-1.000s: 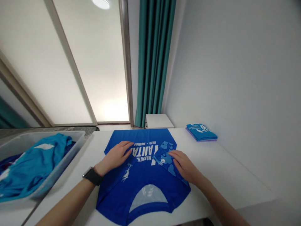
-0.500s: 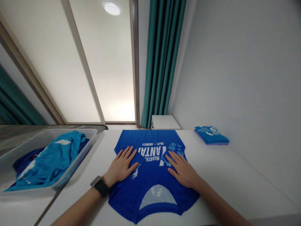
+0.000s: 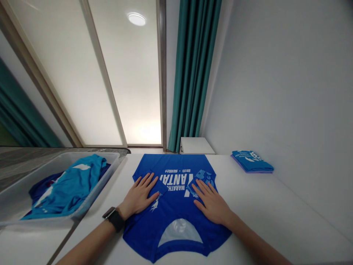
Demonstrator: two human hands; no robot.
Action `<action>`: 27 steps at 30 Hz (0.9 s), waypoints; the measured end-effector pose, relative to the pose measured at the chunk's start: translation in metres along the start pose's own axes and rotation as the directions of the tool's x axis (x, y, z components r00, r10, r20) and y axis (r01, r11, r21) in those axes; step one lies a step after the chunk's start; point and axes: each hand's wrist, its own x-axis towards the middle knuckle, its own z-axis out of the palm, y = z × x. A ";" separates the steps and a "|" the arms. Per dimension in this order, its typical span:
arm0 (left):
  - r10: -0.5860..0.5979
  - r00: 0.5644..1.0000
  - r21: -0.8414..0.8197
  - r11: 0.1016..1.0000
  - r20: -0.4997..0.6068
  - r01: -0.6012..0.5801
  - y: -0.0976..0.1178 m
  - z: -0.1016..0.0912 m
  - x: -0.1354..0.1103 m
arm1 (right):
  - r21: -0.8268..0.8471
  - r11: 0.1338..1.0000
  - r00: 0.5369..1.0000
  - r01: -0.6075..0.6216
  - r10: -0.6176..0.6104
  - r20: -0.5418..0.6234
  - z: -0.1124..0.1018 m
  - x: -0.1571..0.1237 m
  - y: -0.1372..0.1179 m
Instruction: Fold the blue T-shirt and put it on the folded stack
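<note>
A blue T-shirt (image 3: 176, 209) with white lettering lies flat on the white table, its neck opening toward me. Its sleeves are turned in over the body from both sides. My left hand (image 3: 140, 195), with a dark watch on the wrist, rests palm down on the left folded sleeve, fingers spread. On the other side, my right hand (image 3: 212, 202) presses flat on the right folded sleeve, also with fingers apart. The palms cover part of the fabric and print.
A translucent plastic bin (image 3: 96, 200) with crumpled blue garments (image 3: 71, 186) stands at the left. Folded shirts (image 3: 252, 162) lie stacked at the table's far right by the wall. Beyond the table are a white cabinet (image 3: 197, 145) and a green curtain (image 3: 194, 73).
The view has shifted slightly, so the bin and folded stack appear farther right. Both hands stay flat on the T-shirt in nearly the same spots.
</note>
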 end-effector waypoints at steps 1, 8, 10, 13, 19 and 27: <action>-0.001 1.000 0.003 1.000 0.007 0.001 -0.002 0.000 -0.001 | 0.003 1.000 1.000 -0.007 0.007 0.009 0.000 0.001 -0.004; 0.006 0.999 -0.001 1.000 0.037 -0.006 -0.005 -0.007 -0.001 | 0.104 0.995 0.998 0.008 -0.014 0.058 -0.014 0.010 0.003; 0.031 0.999 -0.012 0.999 0.024 -0.031 0.002 -0.011 0.003 | 0.127 0.992 1.000 0.009 -0.010 0.005 -0.023 0.012 0.014; 0.125 0.991 -0.044 0.991 0.039 -0.123 0.027 -0.018 0.011 | 0.119 0.993 1.000 0.005 -0.004 -0.014 -0.028 0.011 0.027; 0.336 0.941 -0.180 0.929 0.041 -0.324 0.099 -0.025 0.027 | 0.047 0.998 0.999 0.030 -0.030 0.013 -0.008 0.000 0.025; 0.352 0.936 -0.218 0.915 0.022 -0.339 0.116 -0.005 0.030 | 0.003 0.999 0.999 0.039 -0.039 0.007 -0.005 -0.003 0.021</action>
